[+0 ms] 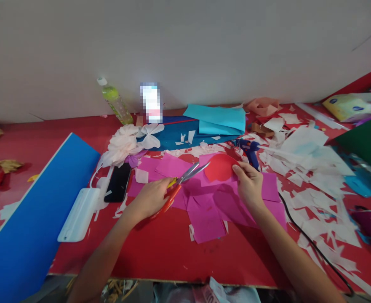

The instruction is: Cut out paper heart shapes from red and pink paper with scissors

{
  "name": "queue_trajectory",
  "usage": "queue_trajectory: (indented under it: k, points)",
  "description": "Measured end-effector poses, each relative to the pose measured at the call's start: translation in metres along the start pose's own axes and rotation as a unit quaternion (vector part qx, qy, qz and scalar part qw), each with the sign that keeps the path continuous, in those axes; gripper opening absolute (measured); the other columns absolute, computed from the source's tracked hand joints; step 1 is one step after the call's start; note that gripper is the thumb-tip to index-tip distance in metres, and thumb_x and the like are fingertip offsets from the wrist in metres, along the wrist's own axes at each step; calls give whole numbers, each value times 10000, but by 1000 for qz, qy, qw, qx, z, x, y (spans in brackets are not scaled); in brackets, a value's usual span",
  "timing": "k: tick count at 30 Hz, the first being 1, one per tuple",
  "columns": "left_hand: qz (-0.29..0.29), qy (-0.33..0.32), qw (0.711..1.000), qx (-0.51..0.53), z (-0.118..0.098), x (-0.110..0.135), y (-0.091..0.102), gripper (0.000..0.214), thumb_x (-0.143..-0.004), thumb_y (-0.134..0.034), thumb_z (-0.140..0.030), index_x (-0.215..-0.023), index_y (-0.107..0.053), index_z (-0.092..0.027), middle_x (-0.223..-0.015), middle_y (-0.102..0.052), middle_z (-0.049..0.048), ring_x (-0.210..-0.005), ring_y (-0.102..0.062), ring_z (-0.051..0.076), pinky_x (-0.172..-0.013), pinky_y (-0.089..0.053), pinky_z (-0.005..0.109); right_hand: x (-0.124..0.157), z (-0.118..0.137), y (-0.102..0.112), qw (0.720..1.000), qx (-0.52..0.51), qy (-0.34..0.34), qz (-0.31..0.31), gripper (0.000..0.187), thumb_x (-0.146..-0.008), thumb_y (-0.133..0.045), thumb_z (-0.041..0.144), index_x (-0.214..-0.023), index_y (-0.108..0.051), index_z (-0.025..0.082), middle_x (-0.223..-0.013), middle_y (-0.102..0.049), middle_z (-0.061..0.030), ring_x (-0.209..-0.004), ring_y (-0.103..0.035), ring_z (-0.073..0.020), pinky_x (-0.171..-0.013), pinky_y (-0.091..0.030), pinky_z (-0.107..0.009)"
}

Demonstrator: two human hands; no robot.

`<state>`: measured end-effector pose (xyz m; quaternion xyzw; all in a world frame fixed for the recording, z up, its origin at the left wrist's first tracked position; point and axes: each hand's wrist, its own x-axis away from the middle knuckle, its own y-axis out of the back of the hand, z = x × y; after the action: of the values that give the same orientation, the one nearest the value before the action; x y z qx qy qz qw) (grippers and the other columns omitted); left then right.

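My left hand point(152, 197) is closed round the orange and yellow handles of a pair of scissors point(185, 179). Their blades are parted and point right at a red paper piece with a rounded edge point(219, 167). My right hand point(247, 182) pinches that red piece at its right edge. Both hands work above a heap of magenta paper sheets point(210, 202) on the red table point(160, 248).
A blue glue gun point(249, 149) lies behind my right hand, its black cord point(311, 244) running to the front right. White paper scraps point(311, 176) cover the right side. At left lie a blue sheet point(36, 210), white power bank point(79, 213), black phone point(118, 182), paper flowers point(125, 145) and bottle point(116, 101).
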<state>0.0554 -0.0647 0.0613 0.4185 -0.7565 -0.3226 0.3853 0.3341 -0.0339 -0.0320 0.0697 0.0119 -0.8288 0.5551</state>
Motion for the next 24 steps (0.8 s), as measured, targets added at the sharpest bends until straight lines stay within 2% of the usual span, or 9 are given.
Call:
queue_trajectory:
  k: [6,11,24]
  points:
    - [18,3,1000,-18,-11,-6,-6,311,-829,-467,-242,-1105,-564,-139,-993,-678,129,-828,-640,262,-677,-444,320,0,0,0,1000,-7,11,-7,221,-726,-663,395,-816,-700,197,-752,-664,-27,-655,-568,-150,-591,-435,-269]
    - [18,-6,999,-26,-20,-8,-11,285,-832,-453,-205,-1084,-568,-136,-944,-682,106,-792,-636,232,-650,-425,294,-2,-4,-1,999,-19,28,-19,237,-715,-672,412,-811,-700,198,-733,-664,-14,-638,-583,-145,-585,-446,-269]
    - [-10,-36,998,-54,-13,-13,-28,219,-839,-468,-199,-1027,-555,-128,-858,-671,98,-770,-642,231,-614,-402,280,-2,-4,1,999,-6,31,-27,270,-718,-665,438,-828,-698,193,-737,-663,-21,-651,-589,-150,-583,-461,-272]
